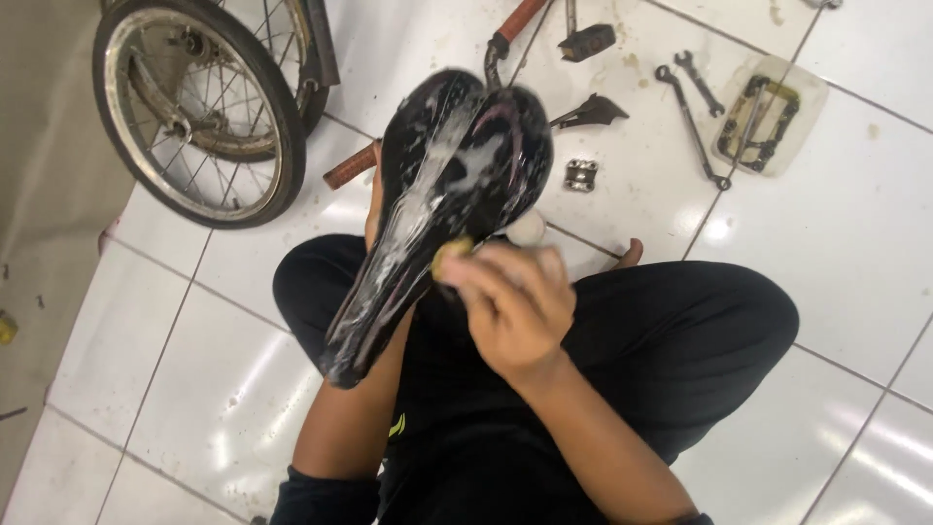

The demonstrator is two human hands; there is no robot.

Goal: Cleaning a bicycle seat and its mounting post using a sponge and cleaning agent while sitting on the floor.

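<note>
The white tiled floor [836, 233] carries everything; the person sits cross-legged on it in black trousers. A small spoked bicycle wheel [194, 107] stands at the floor's far left corner. The black bicycle saddle [442, 185] is held up over the lap, nose toward the viewer, its upper surface streaked with white soap foam — heavy down the centre groove, thinner along the nose and broad rear. The left hand [374, 199] supports it from beneath, mostly hidden, so its grip cannot be told. The right hand [515, 301] has its grip pressed together, pinching a small yellowish sponge [452, 255] against the saddle's right edge. Judgement: scrubbing looks well under way; foam remains, nothing rinsed or wiped dry. Toward the far right edge lie two spanners [692, 107], a pedal in a clear tray [768, 122] and a small metal clamp [580, 175].
</note>
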